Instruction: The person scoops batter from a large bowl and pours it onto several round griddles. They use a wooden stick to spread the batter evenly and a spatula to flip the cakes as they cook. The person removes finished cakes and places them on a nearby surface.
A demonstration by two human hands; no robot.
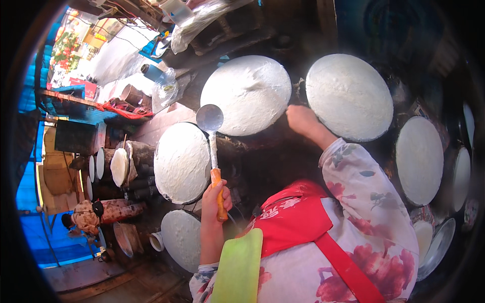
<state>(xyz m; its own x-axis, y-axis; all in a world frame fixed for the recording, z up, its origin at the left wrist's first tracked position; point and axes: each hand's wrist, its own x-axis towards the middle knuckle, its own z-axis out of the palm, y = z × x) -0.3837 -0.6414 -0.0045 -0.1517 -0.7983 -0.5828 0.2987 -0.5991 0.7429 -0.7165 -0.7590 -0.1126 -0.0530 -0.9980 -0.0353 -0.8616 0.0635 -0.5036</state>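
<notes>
Where the ladle (213, 155) is: held up between the left disc (182, 162) and the middle disc (246, 96); bowl (210, 118) seen against the middle disc's edge; contact cannot be told
Left hand (216, 199): wrapped round the orange handle (216, 177); ladle firmly grasped, bowl end up
Right hand (301, 119): fingers curled just beside the middle disc's edge, right disc (348, 97) near; whether anything is pinched cannot be told
Ladle feel: judged light and stiff; bowl-heavy if filled; shaft (213, 146) smeared white, so probably slippery
Ladle hold: best taken by the handle; smeared shaft better avoided
Disc feel: white, uneven on top; judged soft, damp, easily torn
Disc hold: best taken at the rim; support from beneath advised
</notes>
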